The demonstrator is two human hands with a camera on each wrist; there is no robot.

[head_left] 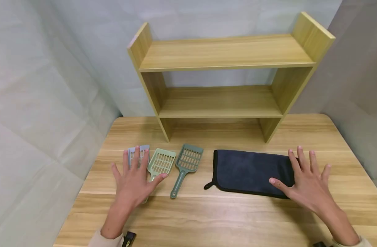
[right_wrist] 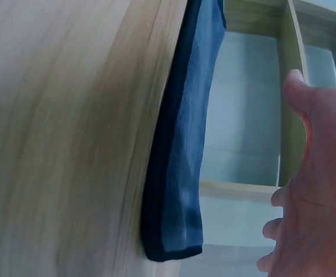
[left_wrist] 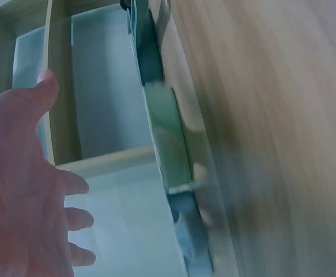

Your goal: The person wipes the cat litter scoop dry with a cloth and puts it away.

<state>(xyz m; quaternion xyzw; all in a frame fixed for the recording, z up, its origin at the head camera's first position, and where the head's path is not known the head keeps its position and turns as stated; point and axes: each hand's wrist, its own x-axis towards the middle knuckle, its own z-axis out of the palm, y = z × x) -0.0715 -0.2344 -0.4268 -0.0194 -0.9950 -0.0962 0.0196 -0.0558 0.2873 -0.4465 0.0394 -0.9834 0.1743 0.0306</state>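
My left hand (head_left: 133,183) is spread flat over the left scoops, fingers apart and holding nothing. Beneath it lies a blue slotted litter scoop (head_left: 144,148), mostly covered by the fingers. Beside that one is a light green litter scoop (head_left: 161,161), its handle partly behind my thumb. A dark green litter scoop (head_left: 189,157) lies to the right with its handle toward me. My right hand (head_left: 308,185) hovers with spread fingers at the right end of a folded dark blue cloth (head_left: 250,171) with black edging and a hanging loop. In the right wrist view a gap separates hand and cloth (right_wrist: 185,173).
A wooden two-tier shelf (head_left: 219,55) stands at the back of the wooden table (head_left: 207,219), its lower board (head_left: 219,101) raised above the tabletop. Pale fabric (head_left: 46,103) hangs behind and on both sides.
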